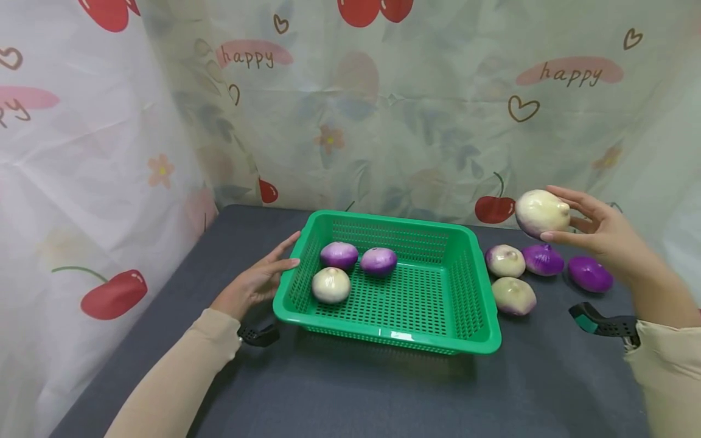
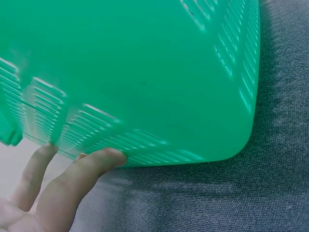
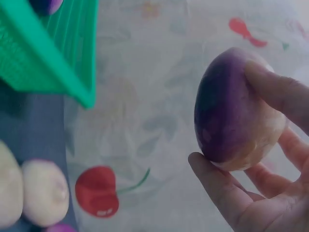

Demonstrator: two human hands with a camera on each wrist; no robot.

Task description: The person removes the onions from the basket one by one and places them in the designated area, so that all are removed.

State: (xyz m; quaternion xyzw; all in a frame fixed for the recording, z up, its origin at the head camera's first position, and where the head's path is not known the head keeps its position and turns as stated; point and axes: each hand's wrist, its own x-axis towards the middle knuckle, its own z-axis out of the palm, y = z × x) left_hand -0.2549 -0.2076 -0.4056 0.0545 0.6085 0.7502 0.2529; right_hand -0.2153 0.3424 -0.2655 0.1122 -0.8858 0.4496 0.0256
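Observation:
My right hand (image 1: 602, 228) holds a white-and-purple onion (image 1: 542, 213) in the air, right of the basket, between thumb and fingers. The right wrist view shows the dark purple side of this onion (image 3: 227, 111). At the left end of the green plastic basket (image 1: 383, 333), my left hand (image 1: 254, 283) touches the outside with fairly straight fingers. Its fingertips (image 2: 113, 157) rest against the slotted wall in the left wrist view. Inside the basket lie two purple onions (image 1: 378, 261) and a whitish onion (image 1: 331, 286), all toward its left end.
Several more onions lie on the dark grey table right of the basket: a whitish onion (image 1: 513, 296), another whitish onion (image 1: 505, 261), a purple onion (image 1: 543, 260) and a darker purple onion (image 1: 589, 274). A printed curtain (image 1: 394, 134) hangs behind the table.

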